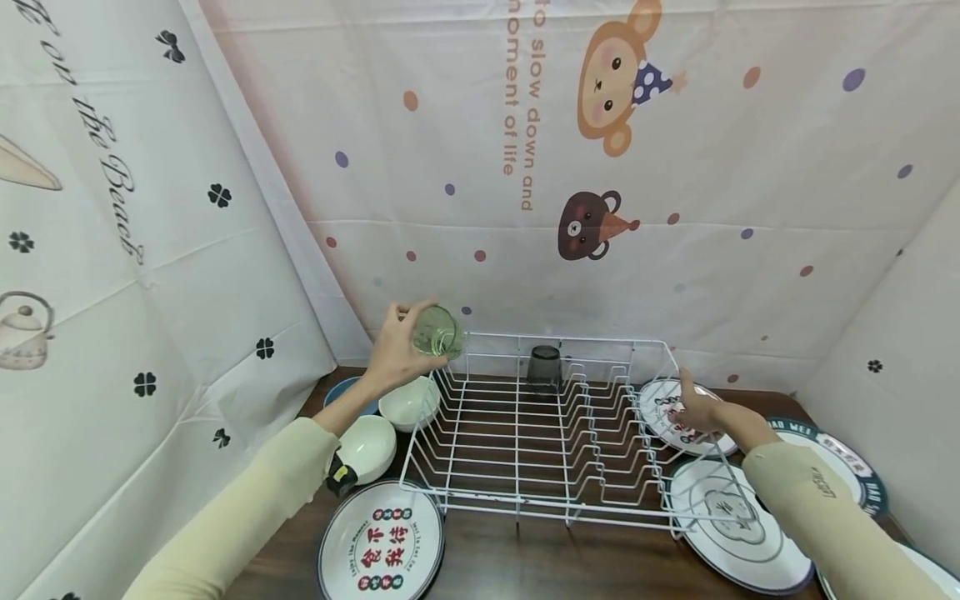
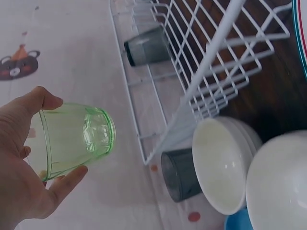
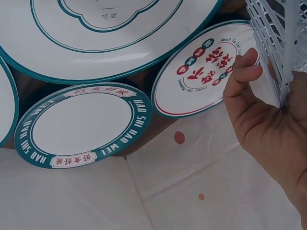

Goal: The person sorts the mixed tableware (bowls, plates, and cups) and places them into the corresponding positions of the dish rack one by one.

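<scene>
My left hand (image 1: 401, 350) grips a clear green drinking glass (image 1: 437, 332) above the back left corner of the white wire dish rack (image 1: 517, 500). In the left wrist view the glass (image 2: 79, 139) lies sideways between thumb and fingers, its narrower end pointing away from the palm. A dark grey glass (image 1: 544, 368) stands at the back of the rack. At the rack's right side, my right hand (image 1: 705, 410) holds the wire frame near the back corner. The right wrist view shows curled fingers (image 3: 244, 72) against the wires; part of the grip is hidden.
Left of the rack are white bowls (image 1: 410, 403), a blue bowl (image 1: 341, 390) partly hidden, and another dark glass (image 2: 181, 173). A printed plate (image 1: 382, 537) lies at front left. Several plates (image 1: 738, 525) lie to the right. Printed cloth (image 1: 480, 167) hangs behind.
</scene>
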Action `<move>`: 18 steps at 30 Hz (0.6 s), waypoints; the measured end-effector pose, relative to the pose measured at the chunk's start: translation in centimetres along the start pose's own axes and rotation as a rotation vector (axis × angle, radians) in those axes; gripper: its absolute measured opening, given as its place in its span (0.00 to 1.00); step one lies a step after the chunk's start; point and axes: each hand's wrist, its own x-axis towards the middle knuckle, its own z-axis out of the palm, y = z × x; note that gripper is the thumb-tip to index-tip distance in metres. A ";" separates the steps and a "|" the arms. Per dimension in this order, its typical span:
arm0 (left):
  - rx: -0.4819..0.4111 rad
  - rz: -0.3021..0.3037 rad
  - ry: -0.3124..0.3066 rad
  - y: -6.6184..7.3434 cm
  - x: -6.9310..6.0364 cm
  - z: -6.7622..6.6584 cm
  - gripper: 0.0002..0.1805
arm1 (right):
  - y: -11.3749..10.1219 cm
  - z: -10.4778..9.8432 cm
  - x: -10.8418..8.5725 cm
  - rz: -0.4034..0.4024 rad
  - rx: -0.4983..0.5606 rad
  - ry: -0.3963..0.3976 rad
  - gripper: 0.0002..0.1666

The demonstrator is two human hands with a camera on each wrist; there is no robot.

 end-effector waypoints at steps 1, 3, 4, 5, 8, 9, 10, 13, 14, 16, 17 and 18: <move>-0.011 0.004 -0.003 0.2 -0.1 0.2 0.51 | -0.1 0.0 -0.1 -0.002 0.003 0.001 0.55; -0.031 0.007 -0.008 0.6 -0.2 0.5 0.51 | -0.2 0.1 -0.3 0.006 0.015 -0.005 0.55; -0.043 0.008 -0.012 0.8 -0.3 0.6 0.51 | -0.2 0.1 -0.4 0.009 0.017 -0.007 0.55; -0.054 0.009 -0.014 0.9 -0.4 0.7 0.51 | -0.2 0.2 -0.4 0.009 0.021 -0.011 0.55; -0.079 0.010 -0.015 1.0 -0.7 0.9 0.51 | -0.4 0.3 -0.2 0.008 0.026 -0.015 0.55; -0.091 0.010 -0.016 1.1 -0.8 1.0 0.50 | -0.4 0.3 -0.1 0.006 0.025 -0.016 0.55; -0.099 0.009 -0.020 1.1 -0.8 1.0 0.50 | -0.4 0.3 -0.1 0.006 0.027 -0.016 0.55; -0.124 0.009 -0.041 1.4 -1.1 1.2 0.51 | -0.5 0.2 0.0 0.024 0.021 -0.020 0.55; -0.130 0.013 -0.052 1.5 -1.2 1.3 0.51 | -0.5 0.2 0.1 0.022 0.024 -0.023 0.55; -0.145 0.026 -0.075 1.7 -1.3 1.3 0.51 | -0.4 0.1 0.1 0.027 0.031 -0.026 0.55; -0.154 0.033 -0.085 1.9 -1.4 1.4 0.51 | -0.4 0.1 0.0 0.023 0.029 -0.024 0.55; -0.163 0.041 -0.093 2.1 -1.5 1.4 0.51 | -0.3 0.1 0.0 0.014 0.032 -0.020 0.55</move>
